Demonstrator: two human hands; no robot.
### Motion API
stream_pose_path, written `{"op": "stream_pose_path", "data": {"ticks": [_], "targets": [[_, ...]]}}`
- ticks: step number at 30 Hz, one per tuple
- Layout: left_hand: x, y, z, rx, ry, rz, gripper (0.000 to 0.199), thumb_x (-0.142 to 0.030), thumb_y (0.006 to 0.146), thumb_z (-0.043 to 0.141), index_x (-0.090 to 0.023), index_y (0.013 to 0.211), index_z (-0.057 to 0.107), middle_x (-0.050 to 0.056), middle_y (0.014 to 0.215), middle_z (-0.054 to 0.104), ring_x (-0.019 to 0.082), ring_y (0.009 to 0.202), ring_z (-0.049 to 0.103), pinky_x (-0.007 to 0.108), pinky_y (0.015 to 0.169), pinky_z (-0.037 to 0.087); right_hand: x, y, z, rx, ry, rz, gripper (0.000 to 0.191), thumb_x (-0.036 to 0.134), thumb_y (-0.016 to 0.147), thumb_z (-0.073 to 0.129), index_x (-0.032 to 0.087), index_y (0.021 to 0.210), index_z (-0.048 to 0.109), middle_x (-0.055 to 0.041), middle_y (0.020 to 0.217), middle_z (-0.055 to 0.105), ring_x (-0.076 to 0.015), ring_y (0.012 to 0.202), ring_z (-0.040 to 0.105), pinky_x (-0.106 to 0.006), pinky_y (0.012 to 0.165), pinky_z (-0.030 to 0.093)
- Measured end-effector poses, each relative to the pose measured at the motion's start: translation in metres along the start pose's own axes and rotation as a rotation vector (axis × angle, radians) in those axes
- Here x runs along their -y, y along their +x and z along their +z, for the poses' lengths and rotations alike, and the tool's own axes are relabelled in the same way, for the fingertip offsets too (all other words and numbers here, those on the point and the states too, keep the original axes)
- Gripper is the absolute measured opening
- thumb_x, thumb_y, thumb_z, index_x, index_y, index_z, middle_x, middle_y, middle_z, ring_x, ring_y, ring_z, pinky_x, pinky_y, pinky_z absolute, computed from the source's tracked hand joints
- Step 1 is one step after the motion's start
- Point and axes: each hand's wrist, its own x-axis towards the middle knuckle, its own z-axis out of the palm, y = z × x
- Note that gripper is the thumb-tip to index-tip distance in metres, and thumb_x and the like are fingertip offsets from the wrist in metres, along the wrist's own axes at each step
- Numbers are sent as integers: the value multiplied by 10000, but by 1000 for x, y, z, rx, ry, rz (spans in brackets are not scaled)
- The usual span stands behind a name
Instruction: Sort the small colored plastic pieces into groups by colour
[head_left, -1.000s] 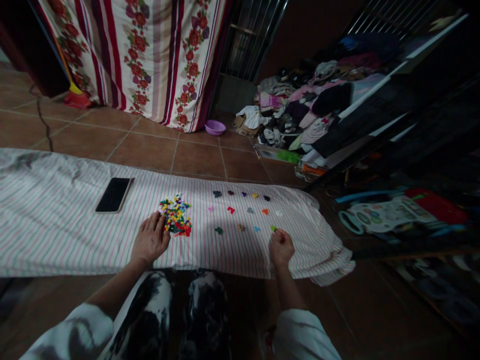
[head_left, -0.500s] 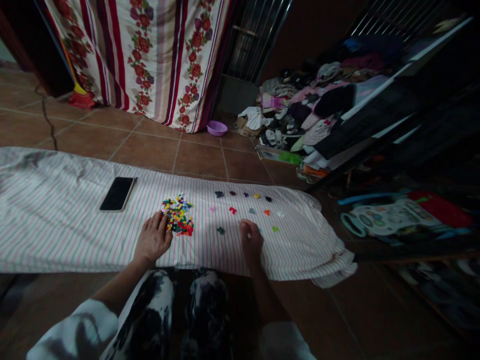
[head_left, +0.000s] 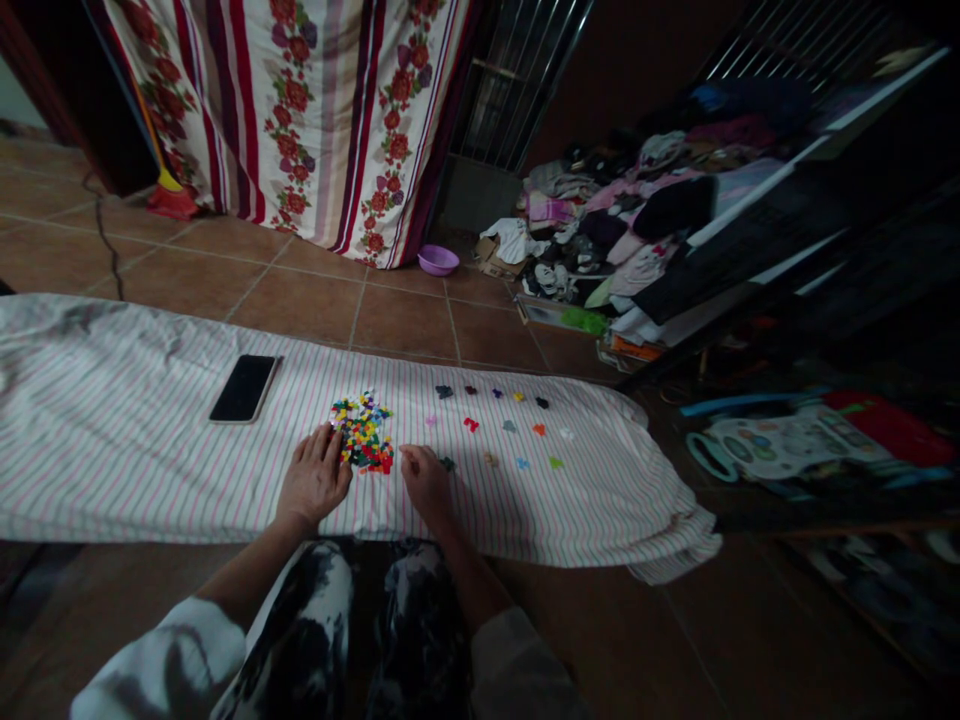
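Note:
A pile of small mixed-colour plastic pieces (head_left: 367, 432) lies on the striped cloth. Flat on the cloth, my left hand (head_left: 315, 475) touches the pile's left edge with its fingers stretched out. My right hand (head_left: 426, 482) is just right of the pile, fingers curled together; whatever they may hold is hidden. Beyond it, small groups sorted by colour sit in rough rows, among them a red group (head_left: 471, 425), an orange group (head_left: 539, 430), a beige group (head_left: 490, 459), a light blue group (head_left: 523, 463) and a lime green group (head_left: 556, 462). My right hand partly covers a dark green group (head_left: 448, 464).
A phone (head_left: 245, 389) lies on the striped cloth (head_left: 135, 430) left of the pile. On the tiled floor beyond are a purple bowl (head_left: 438, 260), a red broom head (head_left: 172, 201) and a heap of clothes (head_left: 600, 220). A floral curtain (head_left: 330, 120) hangs behind.
My right hand has moved left from the sorted groups to beside the pile, uncovering the beige and light blue groups. My left hand stays at the pile. The view has shifted slightly.

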Motion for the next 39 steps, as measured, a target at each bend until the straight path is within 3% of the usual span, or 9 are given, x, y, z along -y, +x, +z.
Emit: {"op": "stream_pose_path", "data": {"ticks": [9, 18, 31, 39], "targets": [[0, 1, -2, 34, -14, -16, 511, -337, 885, 408, -44, 1288, 519, 253, 1416, 465, 340, 1320, 447, 478, 1072, 357, 9, 4, 7, 109, -90, -25, 328, 79, 838, 467, 229, 992, 715, -35, 992, 683, -155, 918, 638, -262, 867, 486], [0, 0, 0, 3, 3, -9, 505, -341, 879, 410, -88, 1306, 503, 225, 1409, 486, 327, 1311, 460, 477, 1059, 368, 13, 4, 5, 117, -182, -34, 310, 77, 836, 489, 247, 993, 695, -19, 1012, 679, -155, 917, 628, -246, 840, 467], [2, -1, 1, 3, 3, 28, 514, -337, 887, 389, -32, 1284, 507, 266, 1372, 501, 352, 1309, 454, 489, 1056, 367, 18, 2, 1, 145, -222, -65, 301, 89, 871, 486, 244, 1046, 676, -24, 1028, 667, -153, 948, 622, -242, 855, 466], [2, 0, 2, -10, -35, 10, 520, -336, 863, 407, -91, 1315, 484, 230, 1388, 502, 340, 1314, 452, 499, 1039, 379, 17, 3, 1, 180, -238, -95, 298, 84, 883, 487, 238, 1062, 670, -32, 1030, 663, -152, 981, 614, -251, 876, 473]]}}
